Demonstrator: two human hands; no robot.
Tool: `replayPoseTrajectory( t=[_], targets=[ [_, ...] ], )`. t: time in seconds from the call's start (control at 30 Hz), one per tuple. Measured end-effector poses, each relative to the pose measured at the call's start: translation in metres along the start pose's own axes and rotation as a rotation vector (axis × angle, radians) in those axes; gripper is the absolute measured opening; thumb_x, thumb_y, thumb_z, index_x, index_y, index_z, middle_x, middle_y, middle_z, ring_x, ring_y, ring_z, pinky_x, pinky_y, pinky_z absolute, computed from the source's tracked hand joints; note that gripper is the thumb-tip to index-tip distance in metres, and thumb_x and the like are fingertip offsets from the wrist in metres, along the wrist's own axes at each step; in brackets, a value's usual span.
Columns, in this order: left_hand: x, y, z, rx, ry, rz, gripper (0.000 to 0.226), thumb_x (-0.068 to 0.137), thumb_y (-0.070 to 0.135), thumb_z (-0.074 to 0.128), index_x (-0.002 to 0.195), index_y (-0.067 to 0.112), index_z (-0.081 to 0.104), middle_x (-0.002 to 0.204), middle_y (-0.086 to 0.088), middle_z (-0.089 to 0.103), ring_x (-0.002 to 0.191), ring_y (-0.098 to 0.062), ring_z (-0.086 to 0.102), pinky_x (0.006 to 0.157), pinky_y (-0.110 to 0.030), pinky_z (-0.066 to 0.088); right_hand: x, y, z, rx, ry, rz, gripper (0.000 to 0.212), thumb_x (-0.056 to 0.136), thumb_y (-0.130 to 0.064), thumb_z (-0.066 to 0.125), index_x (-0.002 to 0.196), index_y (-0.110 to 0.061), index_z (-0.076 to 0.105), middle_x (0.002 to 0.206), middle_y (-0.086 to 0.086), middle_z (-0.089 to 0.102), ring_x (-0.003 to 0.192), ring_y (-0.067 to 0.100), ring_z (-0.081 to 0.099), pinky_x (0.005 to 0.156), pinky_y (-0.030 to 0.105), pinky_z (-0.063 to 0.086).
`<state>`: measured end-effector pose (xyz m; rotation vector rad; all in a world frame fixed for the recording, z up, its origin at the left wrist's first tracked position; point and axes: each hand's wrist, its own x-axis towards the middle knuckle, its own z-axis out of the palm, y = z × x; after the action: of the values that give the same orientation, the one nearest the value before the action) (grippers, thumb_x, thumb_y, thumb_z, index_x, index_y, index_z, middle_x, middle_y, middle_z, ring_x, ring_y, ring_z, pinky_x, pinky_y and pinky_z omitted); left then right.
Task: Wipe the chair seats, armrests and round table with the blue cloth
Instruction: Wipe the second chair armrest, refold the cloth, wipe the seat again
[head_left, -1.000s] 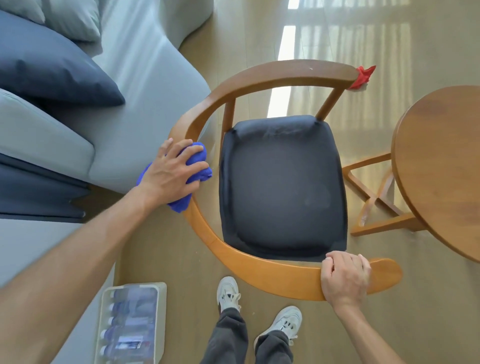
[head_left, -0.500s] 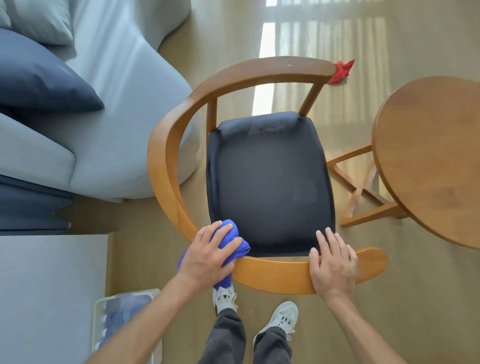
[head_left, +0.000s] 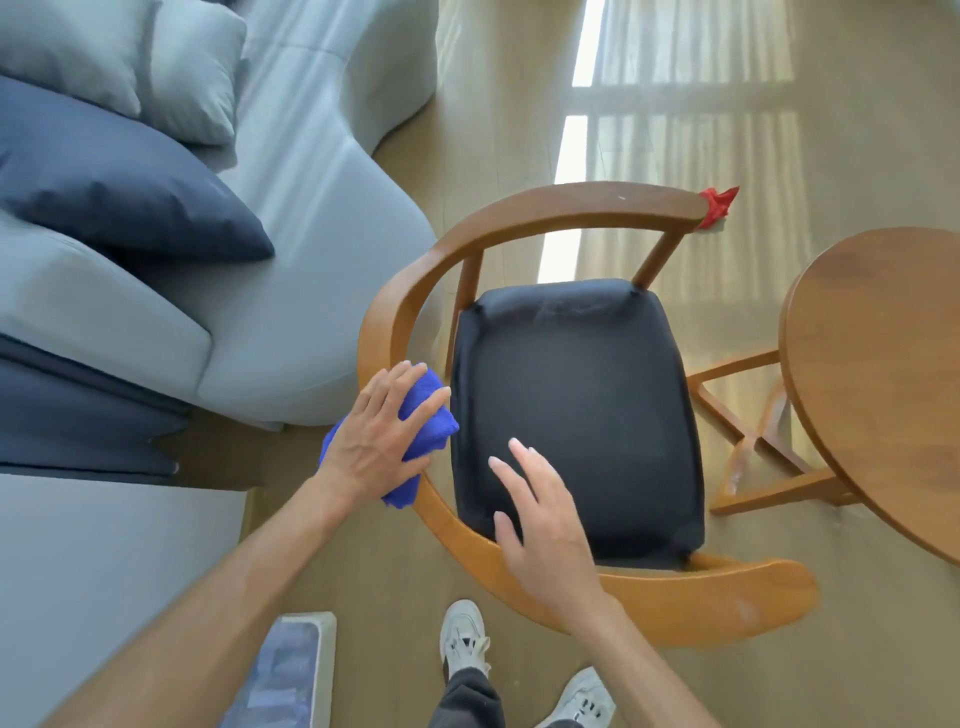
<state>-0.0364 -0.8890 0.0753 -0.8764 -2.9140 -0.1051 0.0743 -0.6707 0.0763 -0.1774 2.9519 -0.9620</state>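
A wooden chair with a black seat (head_left: 587, 405) and a curved rail armrest (head_left: 550, 210) stands in front of me. My left hand (head_left: 376, 439) holds the bunched blue cloth (head_left: 435, 420) against the rail's left side, fingers spread over it, thumb at its edge. My right hand (head_left: 540, 525) hovers with loose, straight fingers over the seat's near left corner and holds nothing. The round wooden table (head_left: 883, 364) stands at the right.
A grey sofa (head_left: 311, 286) with a navy cushion (head_left: 119, 192) is close on the chair's left. A red scrap (head_left: 719, 205) lies on the floor behind the chair. A wrapped pack of bottles (head_left: 291, 670) sits by my feet (head_left: 465, 639).
My left hand slid the cloth from the near part of the rail up along its left side. My right hand lifted off the near rail and moved left over the seat.
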Motion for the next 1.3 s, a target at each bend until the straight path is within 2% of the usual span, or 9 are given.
replayPoseTrajectory(
  t=[0.1,0.2,0.43,0.57,0.77,0.93,1.07,1.2,1.3],
  targets=[
    [-0.010,0.009,-0.012,0.014,-0.010,-0.322,0.085,0.065,0.056,0.072,0.135,0.014,0.046,0.135,-0.023,0.047,0.122,-0.040,0.044,0.096,-0.055,0.037,0.058,-0.057,0.016,0.062,0.023,-0.168,0.056,0.078,-0.006,0.061,0.134,-0.009,0.055,0.146,0.012,0.044,0.138,0.029,0.038,0.114,0.040,0.032],
    [-0.025,0.015,-0.020,-0.062,-0.109,-0.633,0.089,0.051,0.032,0.080,0.131,0.013,0.045,0.117,-0.020,0.049,0.097,-0.037,0.050,0.070,-0.045,0.042,0.087,-0.077,0.022,-0.021,-0.137,-0.310,0.061,0.074,-0.002,0.062,0.134,-0.005,0.053,0.148,0.011,0.043,0.142,0.031,0.031,0.115,0.045,0.028],
    [-0.027,-0.014,-0.032,-0.270,-0.098,-0.555,0.080,0.057,0.021,0.090,0.127,0.011,0.052,0.115,-0.013,0.049,0.094,-0.031,0.052,0.049,-0.037,0.051,0.118,-0.074,0.024,-0.134,-0.271,-0.448,0.047,0.087,-0.010,0.055,0.134,-0.011,0.052,0.147,0.012,0.040,0.138,0.031,0.031,0.116,0.039,0.025],
    [-0.028,-0.024,-0.035,-0.360,0.077,-0.552,0.075,0.062,0.007,0.088,0.128,0.008,0.052,0.127,-0.016,0.052,0.109,-0.035,0.057,0.071,-0.043,0.059,0.144,-0.081,0.029,-0.111,-0.207,-0.384,0.049,0.085,-0.017,0.062,0.134,-0.017,0.053,0.137,0.014,0.046,0.123,0.032,0.042,0.106,0.041,0.038],
    [-0.035,-0.030,-0.039,-0.337,0.245,-0.774,0.050,0.086,0.025,0.056,0.132,0.009,0.045,0.136,-0.013,0.045,0.125,-0.028,0.045,0.102,-0.036,0.037,0.183,-0.072,0.032,-0.068,-0.131,-0.349,0.049,0.087,-0.023,0.058,0.136,-0.026,0.051,0.133,0.015,0.045,0.108,0.032,0.047,0.097,0.040,0.043],
    [-0.025,-0.004,-0.032,-0.234,0.093,-0.946,0.054,0.090,0.037,0.034,0.128,0.003,0.052,0.136,-0.015,0.049,0.128,-0.034,0.046,0.101,-0.048,0.042,0.251,-0.068,0.030,-0.189,-0.158,-0.329,0.051,0.089,-0.034,0.045,0.139,-0.028,0.041,0.137,0.012,0.038,0.105,0.030,0.047,0.092,0.037,0.039],
    [0.008,0.009,-0.013,-0.228,-0.013,-0.935,0.061,0.094,0.043,0.028,0.136,0.004,0.048,0.143,-0.018,0.045,0.133,-0.035,0.043,0.104,-0.053,0.039,0.271,-0.082,0.046,-0.155,-0.166,-0.536,0.042,0.085,-0.042,0.052,0.112,-0.010,0.054,0.137,0.011,0.045,0.124,0.032,0.041,0.106,0.041,0.029],
    [0.039,-0.002,0.003,-0.223,-0.041,-0.918,0.069,0.096,0.050,0.019,0.145,0.004,0.036,0.150,-0.018,0.036,0.139,-0.034,0.033,0.110,-0.054,0.029,0.287,-0.071,0.058,-0.081,-0.183,-0.630,0.043,0.094,-0.038,0.049,0.132,-0.020,0.053,0.142,0.007,0.046,0.130,0.028,0.040,0.110,0.041,0.027],
    [0.069,-0.014,0.009,-0.186,-0.110,-0.863,0.069,0.094,0.051,0.021,0.147,0.009,0.035,0.153,-0.014,0.034,0.142,-0.033,0.029,0.111,-0.056,0.027,0.320,-0.033,0.051,-0.114,-0.187,-0.478,0.039,0.099,-0.035,0.042,0.135,-0.024,0.052,0.148,0.007,0.039,0.135,0.027,0.034,0.110,0.039,0.025]
  ],
)
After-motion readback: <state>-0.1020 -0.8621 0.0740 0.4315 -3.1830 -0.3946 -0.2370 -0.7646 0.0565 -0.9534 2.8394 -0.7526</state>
